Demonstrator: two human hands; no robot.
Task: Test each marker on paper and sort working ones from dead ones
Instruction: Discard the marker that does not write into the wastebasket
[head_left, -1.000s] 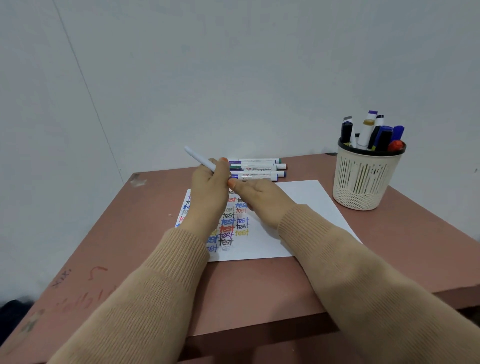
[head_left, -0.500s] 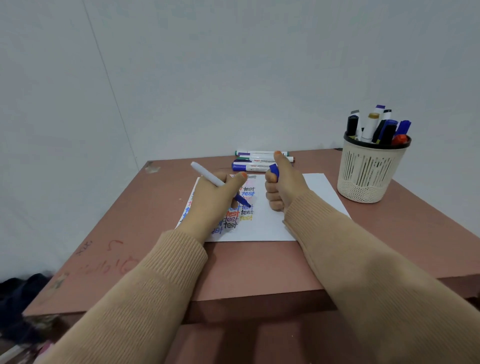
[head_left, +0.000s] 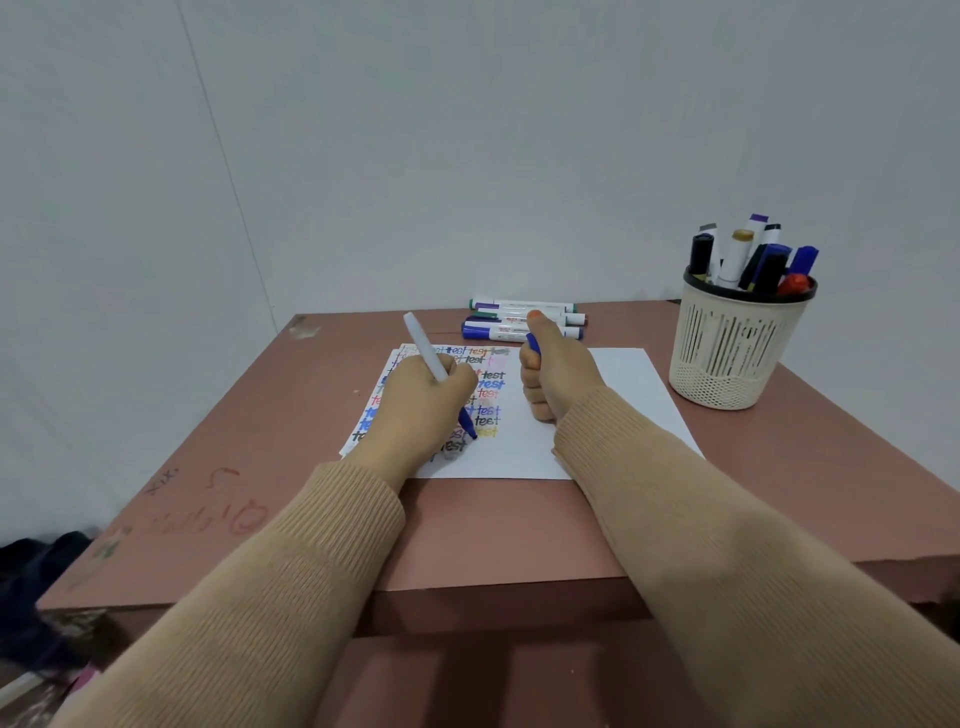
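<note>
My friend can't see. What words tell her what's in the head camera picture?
The left hand holds an uncapped blue marker, tip down over a paper of colourful "test" words, while the right hand grips the blue cap. Other markers lie behind the paper, and a cream cup holds more.

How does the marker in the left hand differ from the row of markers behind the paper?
The held marker is uncapped, tip down at the paper, its cap in the right hand; the row of markers is capped. The left hand grips the held marker tilted; the row lies flat. Both have white barrels.
</note>
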